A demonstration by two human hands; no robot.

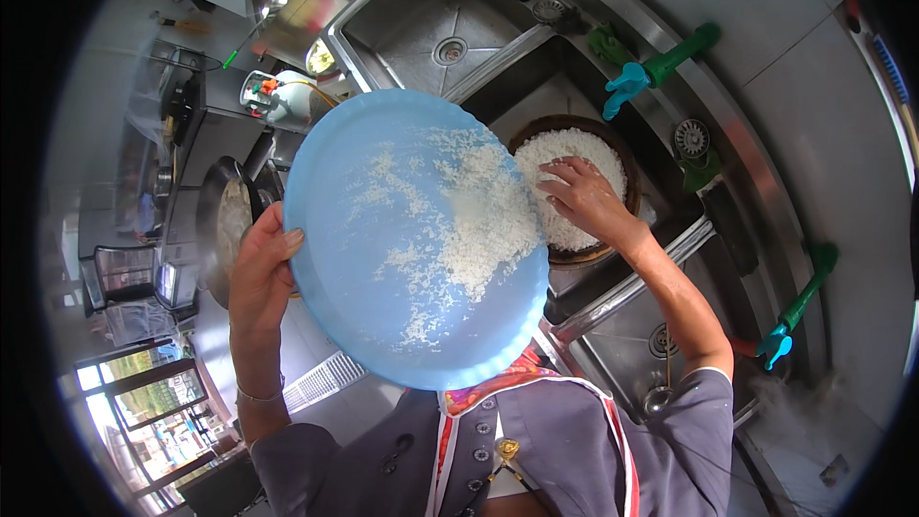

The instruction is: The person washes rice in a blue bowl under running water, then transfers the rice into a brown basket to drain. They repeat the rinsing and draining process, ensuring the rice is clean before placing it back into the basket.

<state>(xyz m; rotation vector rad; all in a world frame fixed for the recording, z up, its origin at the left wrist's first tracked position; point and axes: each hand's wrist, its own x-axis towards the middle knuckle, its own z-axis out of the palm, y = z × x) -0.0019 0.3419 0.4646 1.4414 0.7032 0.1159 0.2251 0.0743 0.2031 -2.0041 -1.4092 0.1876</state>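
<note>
My left hand (266, 251) grips the rim of a large round blue plastic tray (344, 280), thumb on top. White rice grains (481, 222) are heaped towards the tray's right side, with a thin scatter elsewhere. Beyond that right edge, a round vessel with a brown rim (632, 179) sits in the middle sink basin, full of white rice (578, 143). My right hand (585, 194) is over this rice, fingers apart and slightly bent, with grains stuck to them. Whether the fingertips press into the rice is unclear. The tray hides part of the vessel's near side.
Stainless steel sink basins (409, 14) flank the middle one. Green taps with blue handles (628, 82) reach over them. A ladle (657, 398) lies in the nearest basin. To the left are a steaming wok (222, 230) and a gas cylinder (291, 100).
</note>
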